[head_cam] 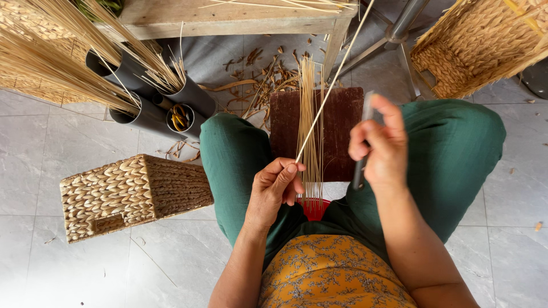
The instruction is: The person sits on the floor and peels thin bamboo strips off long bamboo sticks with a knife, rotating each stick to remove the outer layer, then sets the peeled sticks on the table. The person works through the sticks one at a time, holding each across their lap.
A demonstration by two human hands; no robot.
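Observation:
My left hand (278,185) pinches one long pale reed stick (334,80) at its near end; the stick slants up and away to the top of the view. My right hand (381,145) grips a thin grey blade-like tool (359,171), held upright beside the stick. Between my knees in green trousers lies a dark red wooden board (342,122) with a bundle of thin reed sticks (311,114) laid along it. A red object (314,210) shows just below the bundle's near end.
A woven basket (128,194) lies on the grey tile floor at my left. Dark tubes (188,97) holding reed bundles and a yellow-handled tool stand at the upper left. A wooden bench (228,20) crosses the top, another woven basket (479,45) stands upper right, and scraps litter the floor.

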